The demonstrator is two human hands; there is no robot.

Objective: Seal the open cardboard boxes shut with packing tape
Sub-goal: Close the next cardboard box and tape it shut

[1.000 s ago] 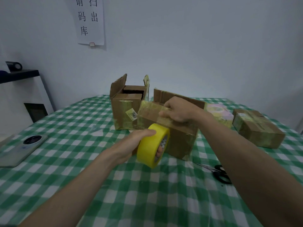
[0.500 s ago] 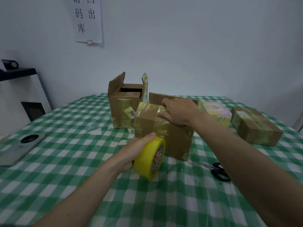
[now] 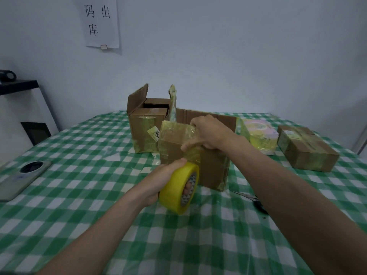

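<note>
On the green-and-white checked tablecloth [image 3: 79, 195], a brown cardboard box [image 3: 212, 167] stands near the middle of the table, its near top edge wrapped in yellowish clear tape. The right hand [image 3: 210, 133] rests on top of this box, fingers curled over the taped edge and thumb pressing the tape against the front face. The left hand [image 3: 164, 179] grips a yellow roll of packing tape [image 3: 178, 189] just in front of the box, fingers threaded through the core and thumb lying over the top of the roll; a short stretch of tape runs from the roll up to the box's front face under the right thumb. Behind and to the left stands a taller open cardboard box [image 3: 147, 128] with its flaps upright and a small yellow label on its front. To the right lie a pale yellow and pink wrapped package [image 3: 258, 135] and, beyond it, a flat brown cardboard box already taped shut [image 3: 305, 149]. Black-handled scissors [image 3: 256, 203] lie on the cloth beside the right forearm, partly hidden by it. A grey phone with a round camera ring [image 3: 21, 175] lies at the table's left edge. A white paper sign with black characters [image 3: 101, 20] hangs on the wall.
</note>
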